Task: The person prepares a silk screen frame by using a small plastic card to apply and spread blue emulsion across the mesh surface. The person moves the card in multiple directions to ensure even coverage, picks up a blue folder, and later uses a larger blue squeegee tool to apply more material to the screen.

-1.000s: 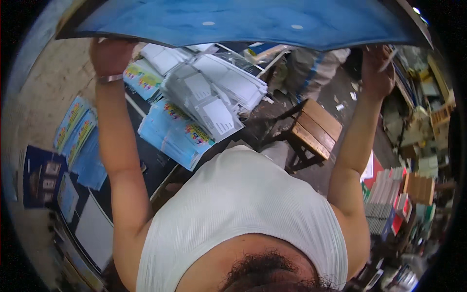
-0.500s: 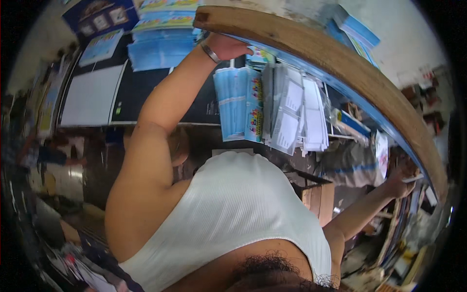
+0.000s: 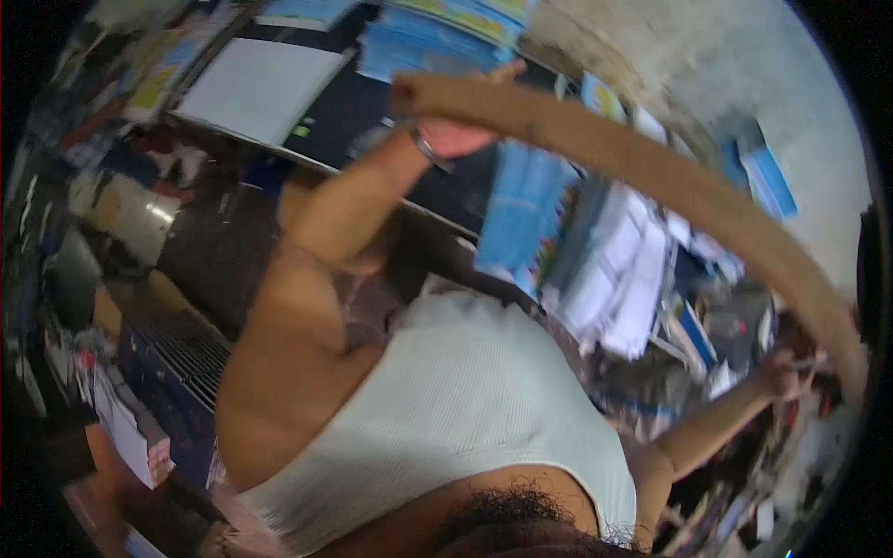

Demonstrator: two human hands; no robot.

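A long brown wooden plank (image 3: 642, 163) spans the upper right of the view and bends toward its rim. Close to its left end, my left hand (image 3: 458, 138) is closed round it, with a finger showing past the far edge. On that wrist is a metal band (image 3: 430, 149). At the plank's other end my right hand (image 3: 786, 378) is closed against it, small and blurred. Below the plank, on the dark worktable (image 3: 446, 191), lie stacks of blue printed sheets (image 3: 521, 209) and white and grey printed sheets (image 3: 609, 260).
A white board (image 3: 260, 88) lies on the table at the left, with more blue sheets (image 3: 419, 46) behind. A blue box (image 3: 767, 172) is by the pale wall (image 3: 791, 74). Stacked paper (image 3: 126, 418) and a dark slatted crate (image 3: 172, 363) stand lower left.
The plank's left end has come lower and nearer, with my left hand on it. The view has turned, so the table and stacks now appear slanted and further right. Both hands stay on the plank.
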